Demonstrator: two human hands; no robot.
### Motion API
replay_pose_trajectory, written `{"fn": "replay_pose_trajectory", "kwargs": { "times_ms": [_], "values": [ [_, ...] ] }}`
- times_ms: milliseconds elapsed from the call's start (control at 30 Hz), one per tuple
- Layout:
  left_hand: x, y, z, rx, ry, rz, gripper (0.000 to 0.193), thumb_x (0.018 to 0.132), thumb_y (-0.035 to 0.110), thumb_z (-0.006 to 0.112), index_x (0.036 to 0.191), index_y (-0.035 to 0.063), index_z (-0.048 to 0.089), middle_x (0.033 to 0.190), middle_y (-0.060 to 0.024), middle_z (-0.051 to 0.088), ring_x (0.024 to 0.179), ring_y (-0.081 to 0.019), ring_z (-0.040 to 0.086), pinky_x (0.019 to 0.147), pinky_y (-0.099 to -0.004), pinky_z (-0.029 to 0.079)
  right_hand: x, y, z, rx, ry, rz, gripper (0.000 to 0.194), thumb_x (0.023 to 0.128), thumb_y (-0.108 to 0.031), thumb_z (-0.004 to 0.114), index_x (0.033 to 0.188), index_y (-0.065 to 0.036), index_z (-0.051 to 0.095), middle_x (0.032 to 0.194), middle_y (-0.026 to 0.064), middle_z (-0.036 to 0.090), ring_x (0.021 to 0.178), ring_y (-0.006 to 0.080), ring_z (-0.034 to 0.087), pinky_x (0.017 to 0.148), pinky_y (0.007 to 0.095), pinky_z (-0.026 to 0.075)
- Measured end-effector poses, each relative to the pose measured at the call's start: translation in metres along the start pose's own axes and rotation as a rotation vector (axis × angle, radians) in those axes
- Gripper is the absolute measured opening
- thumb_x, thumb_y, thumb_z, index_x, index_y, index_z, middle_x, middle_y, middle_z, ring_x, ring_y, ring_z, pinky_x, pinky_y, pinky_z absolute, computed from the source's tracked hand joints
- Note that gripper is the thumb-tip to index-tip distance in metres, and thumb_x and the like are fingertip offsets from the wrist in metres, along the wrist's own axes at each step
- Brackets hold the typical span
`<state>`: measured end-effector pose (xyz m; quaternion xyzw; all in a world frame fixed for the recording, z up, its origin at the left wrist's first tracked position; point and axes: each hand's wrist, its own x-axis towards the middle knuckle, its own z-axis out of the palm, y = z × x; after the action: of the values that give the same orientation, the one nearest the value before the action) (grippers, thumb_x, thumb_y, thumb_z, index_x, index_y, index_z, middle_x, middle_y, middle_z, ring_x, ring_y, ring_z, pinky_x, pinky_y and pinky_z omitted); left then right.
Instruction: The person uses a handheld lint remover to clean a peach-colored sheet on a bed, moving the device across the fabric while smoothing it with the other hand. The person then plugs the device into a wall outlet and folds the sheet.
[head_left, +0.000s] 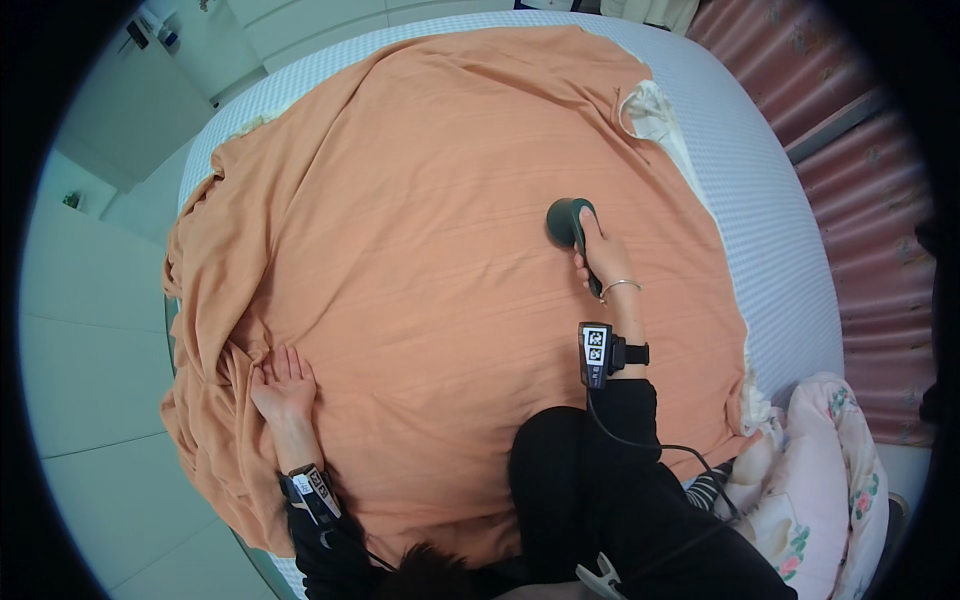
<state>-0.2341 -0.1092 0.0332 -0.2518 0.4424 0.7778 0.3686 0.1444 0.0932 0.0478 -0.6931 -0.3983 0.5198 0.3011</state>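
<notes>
My right hand (606, 253) is closed around the handle of a dark green hand-held appliance (564, 220), which looks like a fabric shaver. Its round head rests on, or just over, a wide orange cloth cover (450, 247). Whether the head touches the cloth is hard to tell. My left hand (285, 386) lies palm up on the same cover, at the left beside its bunched folds, with nothing in it. The cover's white underside (654, 112) shows at a turned-back corner at the upper right.
Under the cover is a bed with a blue-and-white checked sheet (772, 225). A floral quilt (817, 480) lies heaped at the lower right. Pink curtains (870, 262) hang along the right. A cable (679, 448) runs from my right wrist device (596, 352). My bent knee (551, 465) presses on the cover.
</notes>
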Motion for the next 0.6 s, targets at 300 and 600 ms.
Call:
{"fn": "replay_pose_trajectory", "kwargs": {
  "times_ms": [300,600],
  "values": [
    [0.004,-0.001,-0.002,0.016,0.023,0.024,0.038,0.094,0.036,0.035,0.127,0.0177,0.037,0.137,-0.0053,0.044,0.126,-0.021,0.04,0.102,-0.0395,0.025,-0.03,0.003,0.118,-0.289,-0.159,-0.47,0.058,0.089,-0.054,0.046,0.07,0.0,0.056,0.048,0.0088,0.053,0.036,0.0163,0.05,0.037,0.0301,0.04],
    [0.006,0.002,-0.005,0.008,0.029,-0.005,0.037,0.094,0.036,0.037,0.125,0.0175,0.04,0.135,-0.0031,0.046,0.124,-0.0192,0.042,0.1,-0.0391,0.026,-0.004,-0.007,0.079,-0.325,-0.076,-0.15,0.066,0.087,-0.059,0.041,0.081,0.003,0.063,0.057,0.018,0.059,0.055,0.0279,0.062,0.055,0.0377,0.049]
  ]
}}
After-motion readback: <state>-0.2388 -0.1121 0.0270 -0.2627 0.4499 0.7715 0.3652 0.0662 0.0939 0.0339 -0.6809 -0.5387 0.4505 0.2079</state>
